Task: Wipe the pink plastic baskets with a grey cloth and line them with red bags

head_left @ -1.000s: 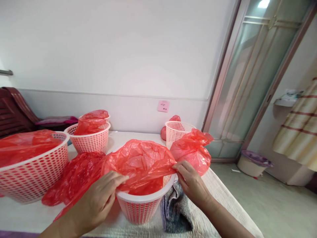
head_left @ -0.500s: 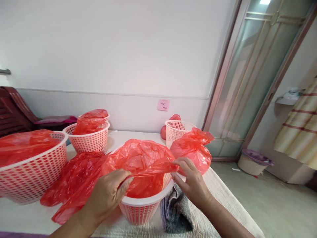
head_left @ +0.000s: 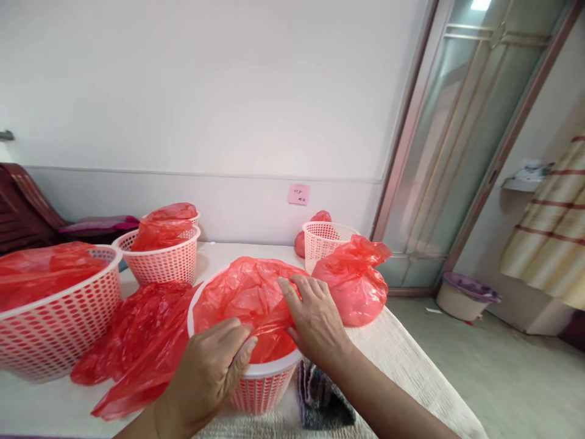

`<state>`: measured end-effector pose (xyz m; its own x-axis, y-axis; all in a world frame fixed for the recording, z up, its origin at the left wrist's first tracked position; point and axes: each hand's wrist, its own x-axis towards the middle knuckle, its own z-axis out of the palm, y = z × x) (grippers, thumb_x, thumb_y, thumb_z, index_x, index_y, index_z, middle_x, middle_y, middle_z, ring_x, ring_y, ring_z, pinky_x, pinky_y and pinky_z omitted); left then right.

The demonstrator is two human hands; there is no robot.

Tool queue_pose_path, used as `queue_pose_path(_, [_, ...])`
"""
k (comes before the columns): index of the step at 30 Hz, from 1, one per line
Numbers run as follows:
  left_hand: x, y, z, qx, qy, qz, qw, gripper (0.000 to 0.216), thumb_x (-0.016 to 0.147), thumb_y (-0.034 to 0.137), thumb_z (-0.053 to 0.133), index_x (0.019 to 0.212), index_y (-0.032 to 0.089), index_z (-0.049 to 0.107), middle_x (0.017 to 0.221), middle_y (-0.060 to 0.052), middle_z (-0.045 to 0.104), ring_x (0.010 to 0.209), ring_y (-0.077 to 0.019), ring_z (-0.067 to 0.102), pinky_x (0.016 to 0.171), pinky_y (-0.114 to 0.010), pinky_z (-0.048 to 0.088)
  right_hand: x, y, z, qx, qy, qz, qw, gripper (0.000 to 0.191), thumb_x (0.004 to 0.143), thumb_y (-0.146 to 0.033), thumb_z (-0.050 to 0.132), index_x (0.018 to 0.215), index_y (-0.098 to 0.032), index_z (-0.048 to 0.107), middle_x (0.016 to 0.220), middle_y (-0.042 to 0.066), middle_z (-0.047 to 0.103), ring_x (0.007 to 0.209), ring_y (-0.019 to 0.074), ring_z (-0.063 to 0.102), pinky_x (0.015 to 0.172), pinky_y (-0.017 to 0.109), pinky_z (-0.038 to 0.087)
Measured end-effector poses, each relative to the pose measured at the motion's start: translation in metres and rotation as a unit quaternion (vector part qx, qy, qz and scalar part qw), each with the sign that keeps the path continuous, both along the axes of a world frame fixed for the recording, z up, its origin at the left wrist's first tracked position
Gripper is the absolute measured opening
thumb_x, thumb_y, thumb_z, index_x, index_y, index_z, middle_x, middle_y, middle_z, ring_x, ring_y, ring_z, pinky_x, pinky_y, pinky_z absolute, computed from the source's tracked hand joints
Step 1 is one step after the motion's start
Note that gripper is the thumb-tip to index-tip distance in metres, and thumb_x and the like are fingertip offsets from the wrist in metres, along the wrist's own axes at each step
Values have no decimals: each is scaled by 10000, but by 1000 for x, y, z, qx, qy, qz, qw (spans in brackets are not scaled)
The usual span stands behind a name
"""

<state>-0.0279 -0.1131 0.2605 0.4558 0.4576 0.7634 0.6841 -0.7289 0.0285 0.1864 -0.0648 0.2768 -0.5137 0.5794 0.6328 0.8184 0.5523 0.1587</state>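
Right in front of me stands a white perforated plastic basket [head_left: 272, 368] with a red plastic bag [head_left: 244, 283] lining it. My left hand [head_left: 212, 369] is closed on the bag's near edge, thumb on top, at the basket's front left. From the right, my right hand [head_left: 317, 323] grips the same edge, its fingers laid over the gathered plastic and the thumb below. Between the two hands the edge is bunched in folds. What lies inside the bag is hidden. A folded grey cloth [head_left: 322, 399] is partly covered by my right forearm.
Loose red bags [head_left: 146, 329] lie left of the basket. Farther left is a larger basket [head_left: 68, 317] with red plastic inside, and another basket [head_left: 159, 262] behind. A tied red bag [head_left: 351, 289] and a white basket [head_left: 315, 247] stand right. The table edge [head_left: 434, 372] drops to the floor.
My right hand has moved left along the bag's edge toward my left hand, bunching the plastic between them. My left hand has shifted slightly right.
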Motion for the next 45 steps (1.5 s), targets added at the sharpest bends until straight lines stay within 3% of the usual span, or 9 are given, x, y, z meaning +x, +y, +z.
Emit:
queue_pose_path(6, [-6,3,-10,4,12,12,1000,90,953,160,467,947,191,551,773,-11,644,692,-160,632,659,-285,540,15,-2,-19,96,48,51,993,374,878,-60,432,1243,-65,514,1123,196,584,970,298,526,801,474,498])
queue_pose_path(14, [-11,-4,-10,8,28,-12,999,147,930,127,517,1050,163,594,840,-42,620,770,-161,588,707,-283,517,43,-23,-34,135,119,62,982,262,879,-67,479,1077,-177,611,1110,151,565,1028,291,510,818,471,498])
queue_pose_path(20, [-33,-19,-39,33,32,-17,999,303,892,37,554,1173,147,584,1037,-83,592,993,-179,551,897,-315,475,51,-30,-60,91,157,100,978,305,859,-8,505,1118,-161,553,939,101,565,825,206,507,714,364,500])
queue_pose_path(25, [-45,-27,-58,37,35,-21,998,311,855,-1,571,1126,152,589,1068,-86,567,1059,-197,528,952,-342,460,47,-35,-70,75,188,133,970,272,856,15,501,1067,-153,530,944,101,581,853,209,526,728,373,493])
queue_pose_path(31, [-42,-28,-69,40,-10,14,999,299,835,9,603,1079,182,604,1060,-82,550,1053,-217,526,921,-372,481,43,-41,-77,16,196,100,975,212,886,-50,491,1041,-179,555,1060,127,557,960,241,534,803,415,490])
queue_pose_path(35, [-42,-30,-73,39,-16,47,998,340,833,19,612,1121,199,600,1073,-83,542,1061,-228,528,918,-390,486,42,-40,-86,-101,213,58,970,178,934,-153,432,886,-198,597,952,98,590,869,233,565,744,404,491])
queue_pose_path(39, [-46,-31,-77,39,-25,76,996,337,846,63,610,1141,226,611,1086,-80,551,1065,-239,542,928,-410,481,44,-38,-85,-257,393,51,881,258,940,-349,457,785,-201,602,779,48,598,733,194,577,656,331,476])
queue_pose_path(41, [-47,-31,-80,41,-33,82,995,333,848,74,613,1141,231,620,1096,-81,549,1068,-239,547,930,-404,481,43,-39,-76,-352,521,53,776,312,900,-473,529,790,-191,608,736,29,600,694,174,579,603,286,463])
queue_pose_path(45, [-45,-32,-84,36,-44,84,995,339,847,74,612,1144,237,622,1114,-84,535,1077,-232,539,929,-386,485,31,-40,-55,-496,695,76,514,410,782,-556,688,869,-159,628,751,16,635,655,122,601,543,201,446])
